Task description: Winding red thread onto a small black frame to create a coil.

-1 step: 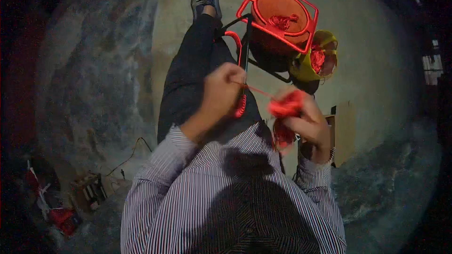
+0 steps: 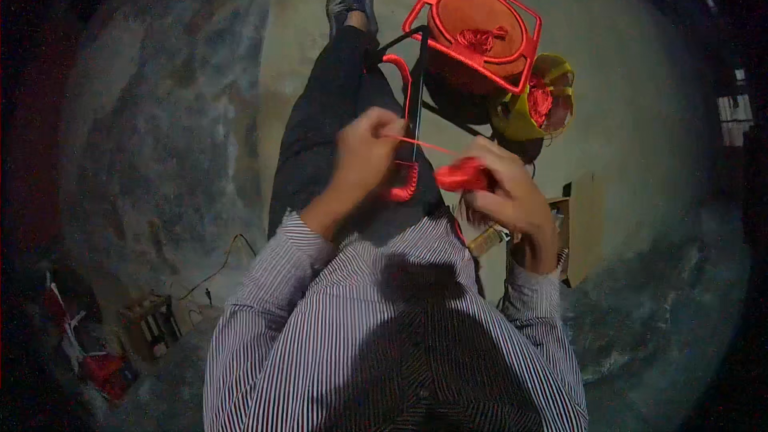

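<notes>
A thin, dark metal frame [image 2: 420, 72] lies across my lap, its near curved end [image 2: 406, 188] wound closely with red cord. More red wrapping [image 2: 400, 64] covers its far bend. My left hand [image 2: 368, 148] is closed at the frame's left side, fingertips pinched on a strand of red cord. That strand [image 2: 428, 146] runs taut over the frame towards my right hand [image 2: 508, 192], which is wrapped round a bundle of red cord [image 2: 464, 174], slightly blurred. Part of the bundle is hidden by the fingers.
Ahead on the right stands a stool with a red-wrapped rim [image 2: 438, 0]; a small red cord hank [image 2: 480, 38] rests on its orange seat. Beside it is a yellow container [image 2: 512, 120] with red cord inside. A wooden box [image 2: 588, 228] stands right; clutter [image 2: 152, 324] lies left.
My right hand and the cord bundle have shifted left, closer to the frame. My left hand has moved slightly left and still pinches the strand.
</notes>
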Demonstrator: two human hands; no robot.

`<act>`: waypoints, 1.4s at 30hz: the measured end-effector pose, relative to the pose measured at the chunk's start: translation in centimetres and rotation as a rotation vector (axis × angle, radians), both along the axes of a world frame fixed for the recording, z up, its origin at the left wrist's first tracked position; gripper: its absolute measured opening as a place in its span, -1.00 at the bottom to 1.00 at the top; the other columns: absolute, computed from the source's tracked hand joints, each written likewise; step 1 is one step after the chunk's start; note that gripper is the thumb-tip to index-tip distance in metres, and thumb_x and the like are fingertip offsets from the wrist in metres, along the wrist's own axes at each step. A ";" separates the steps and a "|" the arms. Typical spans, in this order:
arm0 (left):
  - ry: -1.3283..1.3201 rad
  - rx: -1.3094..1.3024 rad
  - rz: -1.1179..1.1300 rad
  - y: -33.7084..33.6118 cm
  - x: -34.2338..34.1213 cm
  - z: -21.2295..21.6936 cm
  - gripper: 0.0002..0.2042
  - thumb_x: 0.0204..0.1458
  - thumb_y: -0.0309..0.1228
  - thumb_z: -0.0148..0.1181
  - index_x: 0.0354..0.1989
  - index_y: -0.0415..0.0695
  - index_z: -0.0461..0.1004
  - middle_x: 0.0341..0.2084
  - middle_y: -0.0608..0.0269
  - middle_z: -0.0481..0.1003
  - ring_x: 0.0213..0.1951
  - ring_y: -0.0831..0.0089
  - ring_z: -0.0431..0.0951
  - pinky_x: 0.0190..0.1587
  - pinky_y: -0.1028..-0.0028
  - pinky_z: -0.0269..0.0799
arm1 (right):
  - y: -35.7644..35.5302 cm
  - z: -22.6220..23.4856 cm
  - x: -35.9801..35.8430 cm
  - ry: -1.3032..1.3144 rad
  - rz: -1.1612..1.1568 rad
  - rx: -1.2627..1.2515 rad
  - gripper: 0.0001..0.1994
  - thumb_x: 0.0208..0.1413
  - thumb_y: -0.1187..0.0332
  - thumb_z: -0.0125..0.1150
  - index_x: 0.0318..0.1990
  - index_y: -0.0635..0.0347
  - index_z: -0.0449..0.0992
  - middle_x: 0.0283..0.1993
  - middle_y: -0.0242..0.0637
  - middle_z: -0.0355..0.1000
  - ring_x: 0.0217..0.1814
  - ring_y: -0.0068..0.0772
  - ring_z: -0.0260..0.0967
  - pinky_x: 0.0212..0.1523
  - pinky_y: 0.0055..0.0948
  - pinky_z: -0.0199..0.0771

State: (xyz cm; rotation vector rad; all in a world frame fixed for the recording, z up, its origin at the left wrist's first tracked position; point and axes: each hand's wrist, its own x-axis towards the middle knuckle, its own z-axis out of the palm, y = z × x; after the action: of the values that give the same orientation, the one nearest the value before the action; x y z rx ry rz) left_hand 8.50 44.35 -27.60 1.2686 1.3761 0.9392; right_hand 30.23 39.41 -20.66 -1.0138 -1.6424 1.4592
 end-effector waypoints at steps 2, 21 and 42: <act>0.197 -0.015 -0.077 -0.2 -1.7 -2.4 -0.79 0.08 -0.31 0.12 -0.38 -0.25 0.44 -0.56 0.28 0.45 -0.46 0.58 0.40 -0.38 0.50 0.34 | 0.8 -3.1 -0.9 -0.847 0.005 0.312 -0.72 -0.22 0.45 0.18 -0.27 0.31 0.39 -0.25 -0.14 0.33 -0.21 -0.13 0.34 -0.22 -0.36 0.35; -0.129 0.109 -0.197 0.1 -0.7 -2.1 -0.80 0.05 -0.39 -0.05 -0.55 -0.20 0.39 -0.57 0.34 0.38 -0.49 0.57 0.33 -0.37 0.56 0.26 | 0.7 -1.5 0.4 0.353 -0.527 0.011 -0.71 0.09 0.40 0.03 -0.04 0.32 0.36 -0.10 -0.21 0.41 -0.06 -0.34 0.38 -0.01 -0.33 0.38; 0.092 0.275 -0.220 -3.7 0.1 -0.7 -0.83 -0.05 -0.38 0.14 -0.31 -0.19 0.41 -0.44 0.24 0.41 -0.39 0.40 0.44 -0.27 0.45 0.39 | -6.9 -8.8 5.4 1.002 -0.732 -0.539 -0.57 0.19 0.01 -0.04 -0.04 0.21 0.33 -0.33 -0.29 0.42 -0.36 -0.34 0.44 -0.36 -0.28 0.52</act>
State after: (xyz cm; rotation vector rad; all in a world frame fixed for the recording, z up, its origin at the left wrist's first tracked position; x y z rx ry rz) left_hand 8.56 40.62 -28.30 1.6527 1.1736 0.9482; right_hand 35.65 32.47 -29.43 -0.7854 -0.1308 1.4926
